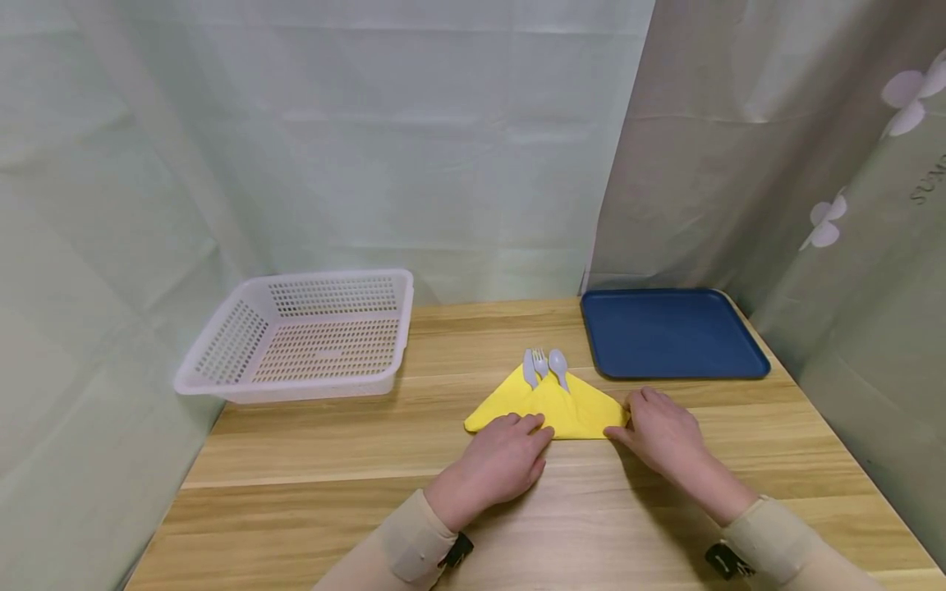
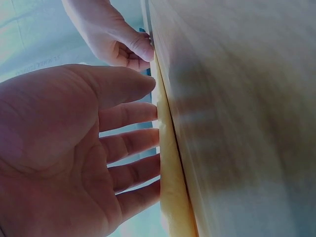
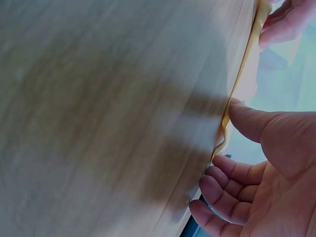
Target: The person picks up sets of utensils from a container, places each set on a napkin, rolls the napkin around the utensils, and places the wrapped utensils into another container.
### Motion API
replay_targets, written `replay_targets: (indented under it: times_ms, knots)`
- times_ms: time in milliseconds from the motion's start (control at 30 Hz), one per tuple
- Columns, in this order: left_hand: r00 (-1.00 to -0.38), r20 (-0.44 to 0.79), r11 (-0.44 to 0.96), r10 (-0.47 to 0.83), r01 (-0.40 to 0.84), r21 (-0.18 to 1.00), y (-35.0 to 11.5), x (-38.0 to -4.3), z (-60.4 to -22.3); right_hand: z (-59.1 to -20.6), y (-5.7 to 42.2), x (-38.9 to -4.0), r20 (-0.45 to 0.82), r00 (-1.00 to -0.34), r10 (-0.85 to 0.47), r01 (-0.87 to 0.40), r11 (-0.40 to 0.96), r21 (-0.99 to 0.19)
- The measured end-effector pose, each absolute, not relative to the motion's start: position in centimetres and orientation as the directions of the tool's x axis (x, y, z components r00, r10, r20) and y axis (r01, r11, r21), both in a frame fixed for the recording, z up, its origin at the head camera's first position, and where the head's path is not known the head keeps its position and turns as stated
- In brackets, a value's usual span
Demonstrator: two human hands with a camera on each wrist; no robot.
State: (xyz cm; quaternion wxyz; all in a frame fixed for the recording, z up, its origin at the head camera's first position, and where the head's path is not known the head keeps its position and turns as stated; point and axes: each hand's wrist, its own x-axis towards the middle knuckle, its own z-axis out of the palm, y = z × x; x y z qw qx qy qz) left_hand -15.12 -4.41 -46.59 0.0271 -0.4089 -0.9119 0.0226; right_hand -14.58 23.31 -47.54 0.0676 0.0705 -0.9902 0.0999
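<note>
A yellow napkin [image 1: 572, 417], folded into a low triangle, lies on the wooden table. From its top fold stick out a pale plastic knife [image 1: 529, 368], fork [image 1: 541, 362] and spoon [image 1: 558, 367]; their lower parts are hidden inside. My left hand [image 1: 505, 456] rests its fairly straight fingertips on the napkin's left half near the front edge; the left wrist view shows these fingers [image 2: 133, 143] spread along it. At the right corner, my right hand [image 1: 663, 431] pinches the napkin, its thumb [image 3: 249, 121] at the front edge and its fingers curled by the corner.
A white perforated basket [image 1: 402, 328] stands at the back left of the table. A dark blue tray [image 1: 676, 332] lies at the back right. Pale curtains [image 1: 414, 148] hang close behind the table and along its sides.
</note>
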Motion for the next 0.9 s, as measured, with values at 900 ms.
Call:
replay_targets:
  times_ms: [900]
  knots:
    - [-0.666, 0.032, 0.667, 0.745, 0.743, -0.053, -4.41, -15.17, -46.77, -46.89, 23.24, -15.04, -0.062, -0.994, -0.092, -0.071, 0.955, -0.286]
